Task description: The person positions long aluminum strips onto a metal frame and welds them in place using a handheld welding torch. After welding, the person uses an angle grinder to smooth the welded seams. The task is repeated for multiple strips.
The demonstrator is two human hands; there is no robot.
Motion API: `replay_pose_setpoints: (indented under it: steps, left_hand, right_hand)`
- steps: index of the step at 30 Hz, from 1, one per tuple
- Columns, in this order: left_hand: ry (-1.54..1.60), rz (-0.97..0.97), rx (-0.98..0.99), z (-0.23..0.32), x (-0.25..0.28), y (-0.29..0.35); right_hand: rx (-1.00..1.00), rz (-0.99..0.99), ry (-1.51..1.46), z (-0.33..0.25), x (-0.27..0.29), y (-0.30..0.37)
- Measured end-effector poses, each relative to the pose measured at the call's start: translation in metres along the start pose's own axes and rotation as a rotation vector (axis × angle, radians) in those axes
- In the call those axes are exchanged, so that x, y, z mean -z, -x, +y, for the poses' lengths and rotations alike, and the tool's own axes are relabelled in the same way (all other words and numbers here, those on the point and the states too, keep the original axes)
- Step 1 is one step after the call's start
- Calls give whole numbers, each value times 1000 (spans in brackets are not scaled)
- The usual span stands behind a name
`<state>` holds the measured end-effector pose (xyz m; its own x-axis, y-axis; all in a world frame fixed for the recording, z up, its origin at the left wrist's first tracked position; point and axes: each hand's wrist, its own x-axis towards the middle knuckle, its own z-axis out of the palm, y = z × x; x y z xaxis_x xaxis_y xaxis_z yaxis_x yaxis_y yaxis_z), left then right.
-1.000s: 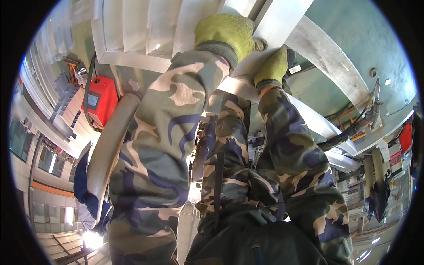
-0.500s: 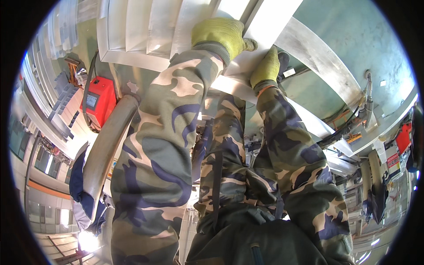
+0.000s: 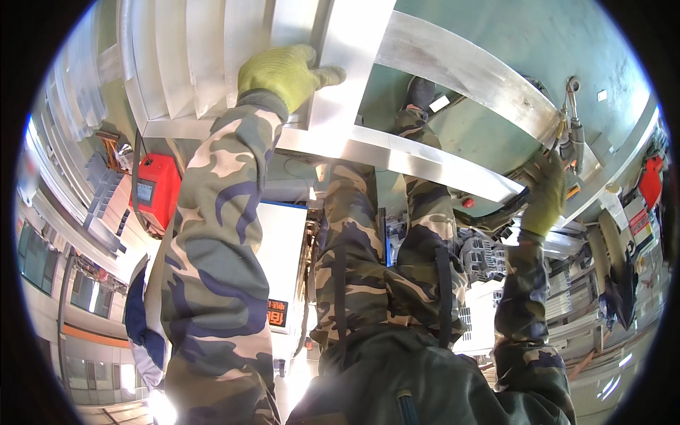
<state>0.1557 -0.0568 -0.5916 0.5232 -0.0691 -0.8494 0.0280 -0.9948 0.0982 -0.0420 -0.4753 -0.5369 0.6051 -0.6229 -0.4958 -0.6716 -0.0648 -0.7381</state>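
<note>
My left hand [image 3: 280,79], in a yellow-green knitted glove, grips the edge of a wide pale metal bar [image 3: 347,78]. Its thumb lies across the bar's face, and the other fingers curl beside the adjoining slats. The bar belongs to a slatted metal frame [image 3: 205,127]. My right hand [image 3: 544,202], gloved alike, is at the right, past the frame's near rail [image 3: 439,157]. Motion smears its fingers, so I cannot tell whether they hold anything. Just beyond it is a metal hand tool [image 3: 579,145] with a cable, its kind unclear.
A curved flat metal strip [image 3: 474,60] extends right from the bar above the greenish floor [image 3: 609,42]. At left stands a red machine [image 3: 157,188] with a small screen. Below the frame are my legs [image 3: 354,219] and a white cabinet [image 3: 283,241]. A red box [image 3: 650,180] is far right.
My right hand has left the frame beside the wide bar and swung right and nearer, toward the tool. My left hand stays on the bar; the whole view has shifted.
</note>
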Motion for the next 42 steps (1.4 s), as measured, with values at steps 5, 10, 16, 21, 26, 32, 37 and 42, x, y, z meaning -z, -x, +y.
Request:
replay_pose_setpoints:
  steps: [5, 10, 16, 21, 26, 32, 37, 42]
  left_hand:
    - [-9, 92, -80, 0, -1, -1]
    - [-32, 20, 47, 14, 17, 14]
    - [2, 52, 2, 6, 8, 9]
    - [3, -6, 51, 10, 12, 8]
    - [15, -88, 98, 2, 12, 5]
    - [-19, 104, 16, -22, -12, 1]
    - [-19, 44, 35, -6, 1, 2]
    - [43, -5, 28, -10, 6, 5]
  right_hand:
    - [38, 336, 81, 30, 99, -24]
    - [-178, 96, 300, 102, 111, -66]
    - [-352, -33, 54, 99, 128, -104]
    - [-324, -104, -82, 109, 135, -135]
    - [-256, -28, -174, 91, 123, -119]
    - [-78, -239, -294, 30, 75, -102]
    - [-79, -448, -445, -13, 50, -103]
    - [11, -778, -479, -59, -32, -55]
